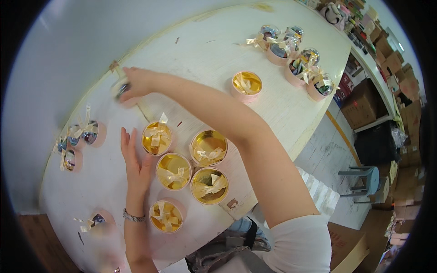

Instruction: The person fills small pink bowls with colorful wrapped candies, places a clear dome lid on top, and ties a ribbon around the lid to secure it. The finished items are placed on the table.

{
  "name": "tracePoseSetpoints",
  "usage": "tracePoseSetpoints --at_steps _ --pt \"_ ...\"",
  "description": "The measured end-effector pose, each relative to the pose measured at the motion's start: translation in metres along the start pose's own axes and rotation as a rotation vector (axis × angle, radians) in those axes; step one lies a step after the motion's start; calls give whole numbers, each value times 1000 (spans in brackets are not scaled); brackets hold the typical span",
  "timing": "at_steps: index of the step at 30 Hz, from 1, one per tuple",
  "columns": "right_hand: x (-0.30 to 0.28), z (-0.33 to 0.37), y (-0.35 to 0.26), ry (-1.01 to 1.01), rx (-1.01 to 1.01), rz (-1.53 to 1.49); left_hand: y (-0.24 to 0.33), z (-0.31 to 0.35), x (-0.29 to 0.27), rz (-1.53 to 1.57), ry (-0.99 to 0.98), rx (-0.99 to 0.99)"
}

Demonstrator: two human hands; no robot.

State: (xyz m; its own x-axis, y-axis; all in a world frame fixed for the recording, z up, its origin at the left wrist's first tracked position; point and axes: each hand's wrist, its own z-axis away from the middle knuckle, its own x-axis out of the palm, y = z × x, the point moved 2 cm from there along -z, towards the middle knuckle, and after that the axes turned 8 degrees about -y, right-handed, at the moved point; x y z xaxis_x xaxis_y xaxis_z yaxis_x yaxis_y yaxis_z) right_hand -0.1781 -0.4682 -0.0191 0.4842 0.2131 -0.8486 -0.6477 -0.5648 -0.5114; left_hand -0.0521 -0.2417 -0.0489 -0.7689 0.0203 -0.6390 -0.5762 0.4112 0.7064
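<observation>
Gold inside and pink outside, four round boxes form a cluster on the white worktop, cream bows showing in them. Left of the cluster, the left hand is empty and spread, fingers pointing away from the body, thumb beside the nearest of the four; whether it touches cannot be told. A metal watch circles that wrist. Beyond the cluster and to its left, the right hand, its arm reaching across, curls its fingers and thumb round a domed box, blurred, with a dark, shiny top. Farther left of the cluster stand several shiny domed boxes with ribbons, close together; another ribboned box sits left of the cluster and nearer the body. Just on the body's side of the cluster is a single gold box. Beyond the cluster, to its right, stands a lone gold box, and past that a larger domed group. A grey-blue stool stands on the floor right of the cluster.
</observation>
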Motion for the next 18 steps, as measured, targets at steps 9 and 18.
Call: tracePoseSetpoints --at_steps 9,18 --pt "-162 236 111 685 711 870 -21 15 -6 29 50 -145" --pt "-160 317 159 288 854 597 -11 33 -14 -88 305 -76"
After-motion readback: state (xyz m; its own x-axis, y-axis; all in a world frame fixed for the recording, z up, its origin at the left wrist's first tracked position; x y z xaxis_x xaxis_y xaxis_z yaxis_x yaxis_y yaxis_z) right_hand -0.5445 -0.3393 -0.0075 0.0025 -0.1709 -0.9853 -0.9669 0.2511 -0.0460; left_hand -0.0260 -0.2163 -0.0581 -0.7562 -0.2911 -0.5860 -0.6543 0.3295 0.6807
